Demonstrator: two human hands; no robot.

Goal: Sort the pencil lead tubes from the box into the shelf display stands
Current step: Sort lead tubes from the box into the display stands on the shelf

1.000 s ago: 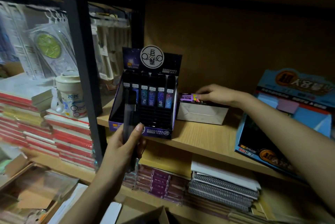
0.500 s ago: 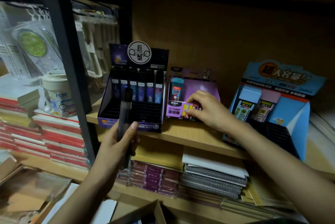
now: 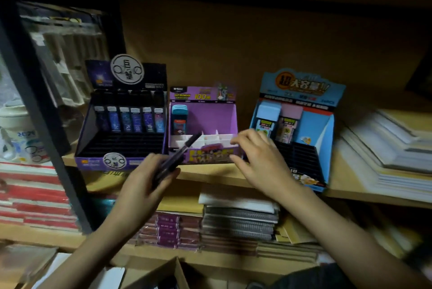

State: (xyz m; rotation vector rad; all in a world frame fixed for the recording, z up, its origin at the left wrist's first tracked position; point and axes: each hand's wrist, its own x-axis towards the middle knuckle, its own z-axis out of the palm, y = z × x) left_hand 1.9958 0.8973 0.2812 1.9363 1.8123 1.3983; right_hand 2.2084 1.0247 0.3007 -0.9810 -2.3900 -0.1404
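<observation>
Three display stands sit on the wooden shelf [image 3: 210, 175]: a dark purple stand [image 3: 92, 141] with a row of blue tubes at its back, a light purple stand [image 3: 225, 120] with white dividers in the middle, and a blue stand [image 3: 325, 139] on the right. My left hand [image 3: 145, 183] grips a few dark lead tubes [image 3: 178, 155], tilted toward the middle stand. My right hand [image 3: 259, 160] hovers at the front right corner of the light purple stand with fingers loosely curled, holding nothing that I can see.
A black upright post [image 3: 35, 113] borders the shelf on the left, with a mug [image 3: 16, 134] and stacked red books beyond it. Stacked paper [image 3: 385, 153] fills the right. Notebooks lie on the shelf below. An open cardboard box [image 3: 163, 272] sits at the bottom.
The light purple stand has been pulled forward and my right hand has come off its front. My left hand has tilted the tubes to the right, toward that stand. The view has shifted right.
</observation>
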